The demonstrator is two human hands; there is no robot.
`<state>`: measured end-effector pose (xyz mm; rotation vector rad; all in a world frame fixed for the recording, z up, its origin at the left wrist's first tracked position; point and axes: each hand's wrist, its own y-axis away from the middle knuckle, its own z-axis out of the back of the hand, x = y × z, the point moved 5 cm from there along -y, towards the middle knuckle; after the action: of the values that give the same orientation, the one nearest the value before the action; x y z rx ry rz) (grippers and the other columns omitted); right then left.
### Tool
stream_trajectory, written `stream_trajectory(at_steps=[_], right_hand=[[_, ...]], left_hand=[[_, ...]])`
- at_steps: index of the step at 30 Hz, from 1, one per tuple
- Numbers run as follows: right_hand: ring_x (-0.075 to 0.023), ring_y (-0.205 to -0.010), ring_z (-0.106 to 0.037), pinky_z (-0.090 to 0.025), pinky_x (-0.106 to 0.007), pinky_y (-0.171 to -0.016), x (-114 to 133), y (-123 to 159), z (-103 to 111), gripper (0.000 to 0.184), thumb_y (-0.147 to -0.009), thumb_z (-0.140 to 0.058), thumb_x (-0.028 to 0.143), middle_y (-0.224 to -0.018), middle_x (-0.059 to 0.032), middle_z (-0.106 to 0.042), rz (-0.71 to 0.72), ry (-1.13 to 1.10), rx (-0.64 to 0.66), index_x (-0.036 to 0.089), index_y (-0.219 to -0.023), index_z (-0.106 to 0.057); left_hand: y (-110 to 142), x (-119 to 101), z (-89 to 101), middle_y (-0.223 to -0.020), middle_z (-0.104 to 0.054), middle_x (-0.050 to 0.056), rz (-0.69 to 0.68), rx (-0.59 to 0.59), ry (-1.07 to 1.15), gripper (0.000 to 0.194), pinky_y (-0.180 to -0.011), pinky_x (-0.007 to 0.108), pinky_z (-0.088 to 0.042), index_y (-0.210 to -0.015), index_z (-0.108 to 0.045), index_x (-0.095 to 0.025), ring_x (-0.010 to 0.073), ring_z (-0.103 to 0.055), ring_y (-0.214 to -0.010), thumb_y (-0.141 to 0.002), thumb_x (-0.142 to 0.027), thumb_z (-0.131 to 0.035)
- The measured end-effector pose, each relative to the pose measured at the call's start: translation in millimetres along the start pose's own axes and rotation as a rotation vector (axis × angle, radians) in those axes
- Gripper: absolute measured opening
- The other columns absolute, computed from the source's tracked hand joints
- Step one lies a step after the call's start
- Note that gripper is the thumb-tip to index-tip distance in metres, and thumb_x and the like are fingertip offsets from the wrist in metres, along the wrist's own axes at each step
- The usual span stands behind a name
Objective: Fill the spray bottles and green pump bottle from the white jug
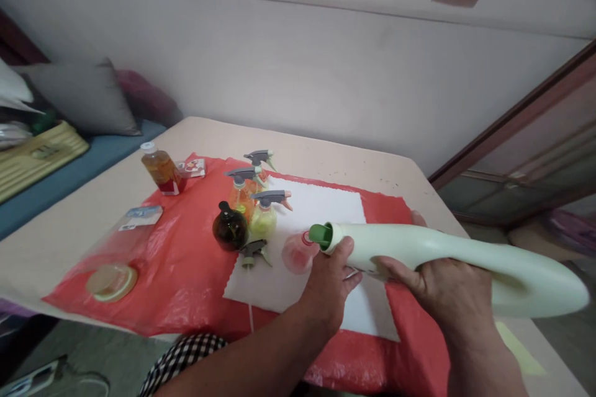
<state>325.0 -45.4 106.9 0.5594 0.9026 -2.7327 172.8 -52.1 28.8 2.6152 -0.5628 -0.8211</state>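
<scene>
A long pale green jug (405, 245) lies nearly level across the right of the view, its green pouring lip (320, 234) pointing left. My right hand (447, 288) is wrapped round its handle. Near the neck, my left hand (326, 279) is closed on the jug, thumb against its side. Just under the lip sits a round pink bottle (298, 254) with its neck uncapped; my left hand hides part of it. A loose grey spray head (254, 251) with a thin tube rests left of that bottle. I cannot see whether any liquid is flowing.
Sprayer bottles with orange (239, 198) and yellow (264, 220) contents stand beside a dark round bottle (230, 229). A capped amber bottle (161, 169) and a round lidded container (112, 282) are further left. White paper (372, 316) covers part of the red sheet (177, 273).
</scene>
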Motion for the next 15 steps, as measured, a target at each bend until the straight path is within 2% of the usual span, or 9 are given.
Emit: stream_trajectory(at_steps=[3, 9, 15], right_hand=[[-0.0251, -0.056, -0.059, -0.034, -0.033, -0.055, -0.3, 2.3, -1.2, 0.088, -0.086, -0.039, 0.076, -0.068, -0.0146, -0.070, -0.052, -0.008, 0.018, 0.006, -0.136, -0.055], [-0.0244, -0.058, -0.058, -0.035, -0.035, -0.058, -1.6, 7.2, -5.5, 0.075, -0.086, -0.044, 0.073, -0.071, -0.0132, -0.071, -0.077, -0.115, 0.089, 0.018, -0.134, -0.059], [-0.0240, -0.049, -0.056, -0.032, -0.034, -0.054, 2.1, -1.2, 12.1, 0.089, -0.087, -0.035, 0.076, -0.059, -0.0117, -0.066, -0.017, 0.048, 0.042, 0.006, -0.141, -0.050]], left_hand=[[1.3, -1.0, -0.5, -0.136, -0.061, 0.010, 0.008, 0.030, 0.009, 0.063, -0.104, 0.042, -0.046, -0.131, -0.052, -0.023, 0.0280, -0.061, -0.118, -0.077, -0.046, -0.074], [1.0, -1.1, -1.9, -0.133, -0.062, 0.012, 0.033, 0.052, 0.031, 0.060, -0.100, 0.040, -0.047, -0.129, -0.053, -0.021, 0.0263, -0.064, -0.111, -0.078, -0.045, -0.073], [0.3, 1.9, -2.3, -0.130, -0.064, 0.012, 0.056, 0.065, 0.047, 0.062, -0.097, 0.036, -0.049, -0.130, -0.054, -0.021, 0.0239, -0.068, -0.105, -0.077, -0.047, -0.074]])
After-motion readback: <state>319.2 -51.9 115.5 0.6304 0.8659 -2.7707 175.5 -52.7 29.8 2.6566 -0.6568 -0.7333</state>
